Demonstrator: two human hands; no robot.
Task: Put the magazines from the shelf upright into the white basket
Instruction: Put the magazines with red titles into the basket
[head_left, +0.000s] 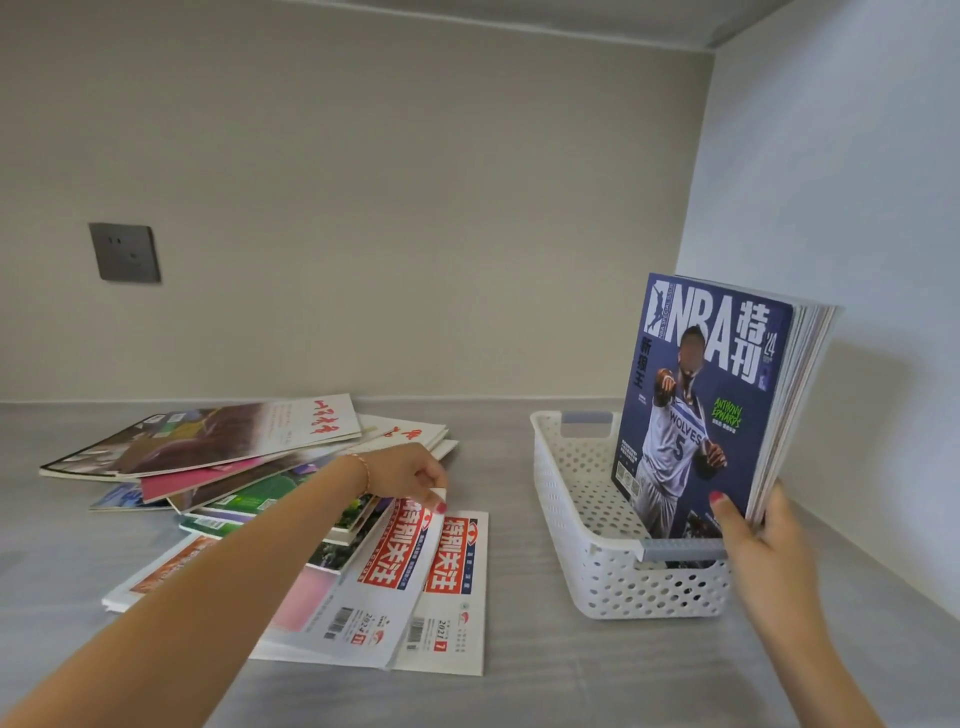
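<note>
The right hand holds the NBA magazines upright in the white basket; the left hand at 9 o'clock pinches the top white magazine and should lift it by the edge.

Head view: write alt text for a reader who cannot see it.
A person's right hand holds an NBA magazine upright in a white basket on a grey shelf. The left hand pinches the corner of a white-and-red magazine in a loose pile of magazines lying flat.
</note>
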